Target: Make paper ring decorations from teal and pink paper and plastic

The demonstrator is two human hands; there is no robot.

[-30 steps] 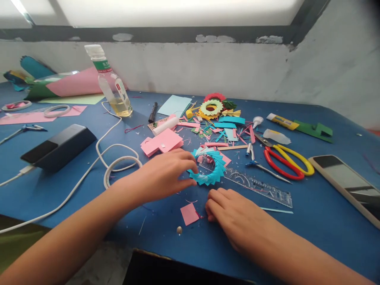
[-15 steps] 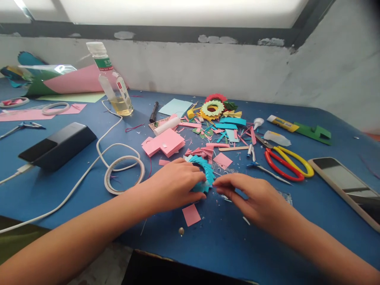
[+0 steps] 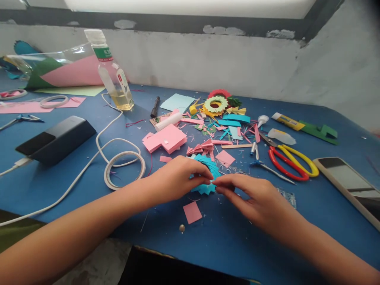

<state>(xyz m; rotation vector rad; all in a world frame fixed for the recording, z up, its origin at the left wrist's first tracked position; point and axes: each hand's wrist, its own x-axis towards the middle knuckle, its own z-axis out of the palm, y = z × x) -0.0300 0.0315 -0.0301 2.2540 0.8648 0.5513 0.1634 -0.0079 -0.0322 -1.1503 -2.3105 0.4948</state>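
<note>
A blue folded-paper ring [image 3: 207, 189] lies on the blue table, partly covered by my fingers. Thumb and index finger of my left hand [image 3: 181, 178] come together over the ring's middle, closed on something too small to make out. From the right, my right hand [image 3: 247, 194] meets them with its thumb and fingertips pinched; what lies between them is hidden. Just below the ring is a pink paper square [image 3: 192, 212], and a small round bead [image 3: 182, 228] sits nearer the front edge. Behind the ring are pink folded pieces [image 3: 202, 148].
Tape roll [image 3: 108, 174], white cable [image 3: 74, 190] and dark power bank [image 3: 59, 138] lie left. A bottle [image 3: 118, 89] stands behind. Paper scraps fill the centre back. Scissors [image 3: 289, 162], tweezers [image 3: 276, 171] and a phone [image 3: 350, 190] lie right.
My left hand has lifted off the ring and drawn its thumb and index finger together beside my right fingertips, uncovering more of the ring. The camera view has shifted slightly.
</note>
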